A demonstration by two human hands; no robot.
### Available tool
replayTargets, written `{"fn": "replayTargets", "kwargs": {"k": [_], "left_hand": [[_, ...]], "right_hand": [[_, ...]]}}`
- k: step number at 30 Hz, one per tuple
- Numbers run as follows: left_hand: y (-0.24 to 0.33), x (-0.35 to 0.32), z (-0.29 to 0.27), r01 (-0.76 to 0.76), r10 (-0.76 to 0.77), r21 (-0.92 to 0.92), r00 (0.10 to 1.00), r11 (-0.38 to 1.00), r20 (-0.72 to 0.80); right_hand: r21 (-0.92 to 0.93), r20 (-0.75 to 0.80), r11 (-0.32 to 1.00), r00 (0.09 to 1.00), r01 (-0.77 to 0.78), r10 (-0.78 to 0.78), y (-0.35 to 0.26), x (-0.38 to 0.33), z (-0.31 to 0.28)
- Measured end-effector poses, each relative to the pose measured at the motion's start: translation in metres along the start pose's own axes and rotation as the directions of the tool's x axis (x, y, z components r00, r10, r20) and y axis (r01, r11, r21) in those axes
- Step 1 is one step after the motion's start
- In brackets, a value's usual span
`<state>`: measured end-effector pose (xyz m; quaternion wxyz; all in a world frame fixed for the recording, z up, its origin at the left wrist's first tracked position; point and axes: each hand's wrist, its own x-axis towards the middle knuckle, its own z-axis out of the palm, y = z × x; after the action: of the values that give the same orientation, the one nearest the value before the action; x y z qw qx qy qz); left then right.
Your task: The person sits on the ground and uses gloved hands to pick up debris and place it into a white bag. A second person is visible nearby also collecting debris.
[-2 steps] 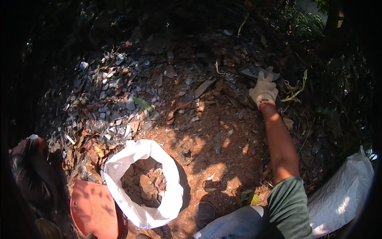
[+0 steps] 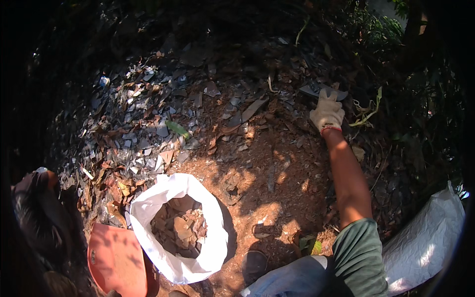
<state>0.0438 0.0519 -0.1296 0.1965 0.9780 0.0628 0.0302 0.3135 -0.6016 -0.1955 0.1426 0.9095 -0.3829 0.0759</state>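
My right hand [image 2: 327,111], in a cream knitted glove with a red cuff edge, reaches out to the far right. Its fingers are on a flat dark grey shard [image 2: 310,90] with a slightly curved edge, and they appear to grip it; the fingertips' undersides are hidden. Only the right arm comes into the picture; my left hand does not show. Close to me on the left stands a white sack [image 2: 213,218], its mouth rolled wide, with brown and tan broken pieces [image 2: 183,227] inside.
An orange-red plastic dustpan-like scoop [image 2: 116,260] lies left of the sack. Flat shards and dry leaves [image 2: 141,133] litter the ground at left. Another white sack [image 2: 425,242] lies at right. A dark-clothed shape [image 2: 39,213] sits at the left rim. Plants [image 2: 381,29] edge the far right.
My right hand has shifted very slightly at the dark shard. Everything else looks the same.
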Motion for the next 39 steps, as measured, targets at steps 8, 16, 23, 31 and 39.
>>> {"fn": "replayTargets", "kwargs": {"k": [8, 16, 23, 31, 39], "left_hand": [[0.002, -0.008, -0.01, 0.028, -0.026, 0.052, 0.999, 0.998, -0.044], [0.003, -0.005, -0.015, 0.05, -0.051, 0.055, 0.999, 0.997, 0.008], [-0.008, 0.001, -0.011, 0.022, -0.023, 0.023, 0.999, 0.999, 0.031], [-0.017, 0.003, -0.009, 0.003, -0.001, -0.035, 0.999, 0.999, 0.039], [-0.011, 0.006, -0.015, 0.041, -0.038, -0.071, 0.998, 0.997, 0.047]], "right_hand": [[-0.015, -0.069, 0.99, 0.988, 0.141, -0.142, 0.017, -0.012, -0.002], [0.189, -0.171, 0.968, 0.976, 0.166, -0.134, 0.075, -0.035, -0.009], [0.362, -0.248, 0.912, 0.963, 0.194, -0.106, 0.106, -0.027, 0.002], [0.416, -0.355, 0.905, 0.933, 0.092, 0.068, 0.122, -0.036, 0.023], [0.164, -0.026, 0.986, 0.999, 0.035, -0.031, 0.095, -0.049, 0.014]]}}
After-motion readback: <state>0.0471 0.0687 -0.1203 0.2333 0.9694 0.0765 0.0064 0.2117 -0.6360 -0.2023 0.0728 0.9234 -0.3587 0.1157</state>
